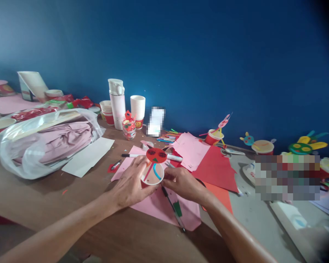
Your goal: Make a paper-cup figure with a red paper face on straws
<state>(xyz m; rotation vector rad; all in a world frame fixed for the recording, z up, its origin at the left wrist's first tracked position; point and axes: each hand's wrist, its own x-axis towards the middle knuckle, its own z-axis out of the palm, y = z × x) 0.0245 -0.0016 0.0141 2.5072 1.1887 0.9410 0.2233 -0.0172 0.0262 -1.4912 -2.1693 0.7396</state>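
your left hand (128,180) is half curled, its fingers wrapped around the near left side of a paper cup (153,174), while your right hand (182,184) pinches the cup's right edge between thumb and bent fingers. both hands have firm hold of it, and the cup sits between them, its white end tipped up toward you and marked with red and blue stripes. its red wall shows just under your left fingertips. a red paper disc (156,155) with two dark circles and a small green triangle stands at the far edge of that white end, just beyond both hands. right behind the disc lies a white marker (175,157), and a black pen (173,208) lies on a pink paper sheet (164,210) just below your right hand. to the right of that hand spread a red paper sheet (216,170) and an orange paper sheet (222,197). to the left of your left hand sit a white card (89,157) and a plastic bag (22,153) holding pink cloth. well beyond your hands stand a white bottle (117,106), a stack of paper cups (137,107) and a small clear cup of red pieces (128,129), all on the wooden table (57,193).
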